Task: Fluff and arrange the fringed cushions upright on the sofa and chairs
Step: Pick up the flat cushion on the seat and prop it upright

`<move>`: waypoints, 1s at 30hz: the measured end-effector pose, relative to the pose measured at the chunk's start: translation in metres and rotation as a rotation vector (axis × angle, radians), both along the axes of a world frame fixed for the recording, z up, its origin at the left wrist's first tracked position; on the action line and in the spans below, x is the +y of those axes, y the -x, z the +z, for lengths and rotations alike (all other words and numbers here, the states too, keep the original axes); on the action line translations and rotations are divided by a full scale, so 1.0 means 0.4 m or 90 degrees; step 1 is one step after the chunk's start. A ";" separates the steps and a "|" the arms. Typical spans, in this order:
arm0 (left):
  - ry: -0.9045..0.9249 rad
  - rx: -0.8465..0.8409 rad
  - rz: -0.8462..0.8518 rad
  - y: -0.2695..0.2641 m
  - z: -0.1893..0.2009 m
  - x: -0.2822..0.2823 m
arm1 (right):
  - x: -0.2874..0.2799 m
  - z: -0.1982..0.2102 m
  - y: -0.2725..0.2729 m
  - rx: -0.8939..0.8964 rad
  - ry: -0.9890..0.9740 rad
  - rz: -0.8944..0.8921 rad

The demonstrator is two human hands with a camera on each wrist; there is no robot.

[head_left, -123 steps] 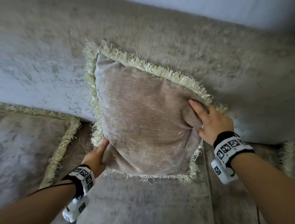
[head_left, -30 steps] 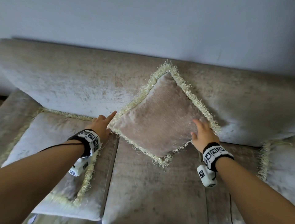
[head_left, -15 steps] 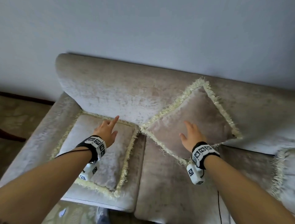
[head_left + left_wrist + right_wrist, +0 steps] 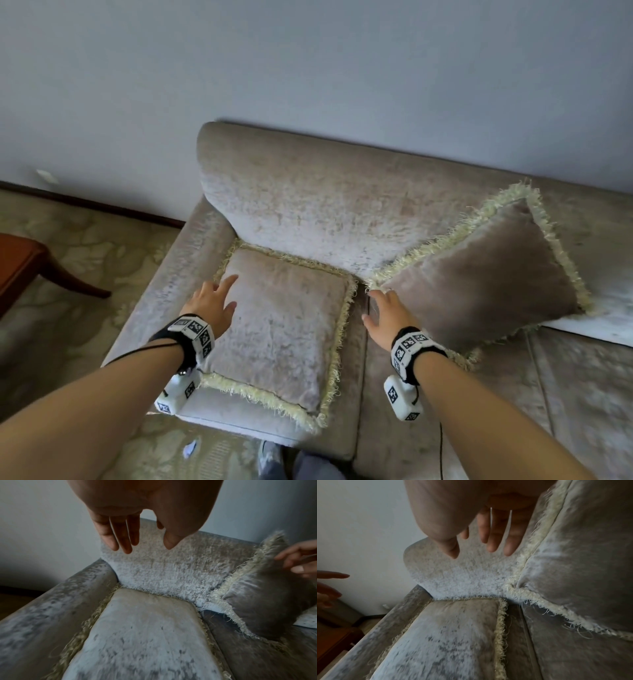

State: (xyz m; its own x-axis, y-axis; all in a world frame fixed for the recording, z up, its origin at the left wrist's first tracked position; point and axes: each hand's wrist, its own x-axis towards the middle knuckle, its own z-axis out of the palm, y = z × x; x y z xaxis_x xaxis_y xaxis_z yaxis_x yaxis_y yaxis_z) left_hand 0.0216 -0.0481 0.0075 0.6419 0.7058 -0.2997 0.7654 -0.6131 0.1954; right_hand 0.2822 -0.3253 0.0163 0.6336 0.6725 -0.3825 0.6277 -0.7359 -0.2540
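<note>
One cushion already leans upright on the sofa. Left hand and right hand, fingers spread and empty, reach for the flat cushion, which needs gripping, fluffing and standing.

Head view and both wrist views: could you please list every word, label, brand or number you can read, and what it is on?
No readable text in any view.
Black-and-white square marker patterns on the left wristband and right wristband: coded patterns, no letters or digits.
Beige fringed cushion lying flat, brown fringed cushion propped up, grey velvet sofa: no labels visible.
</note>
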 end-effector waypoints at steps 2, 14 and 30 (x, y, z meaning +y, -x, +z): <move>0.014 0.015 0.022 0.028 -0.036 0.011 | 0.029 -0.039 0.010 0.029 0.023 0.024; 0.150 0.061 0.013 0.046 -0.376 0.223 | 0.117 -0.445 -0.014 0.184 0.082 0.004; 0.238 0.245 -0.076 -0.015 -0.677 0.379 | 0.193 -0.763 0.066 0.390 -0.029 -0.176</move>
State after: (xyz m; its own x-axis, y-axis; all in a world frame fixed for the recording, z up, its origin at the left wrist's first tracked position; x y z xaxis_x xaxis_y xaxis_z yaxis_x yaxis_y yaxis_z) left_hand 0.0277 0.1036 -0.2633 0.5058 0.4354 -0.7447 0.7541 -0.6424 0.1366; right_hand 0.2558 -0.2482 -0.2890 0.4624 0.5407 -0.7028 0.1493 -0.8287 -0.5394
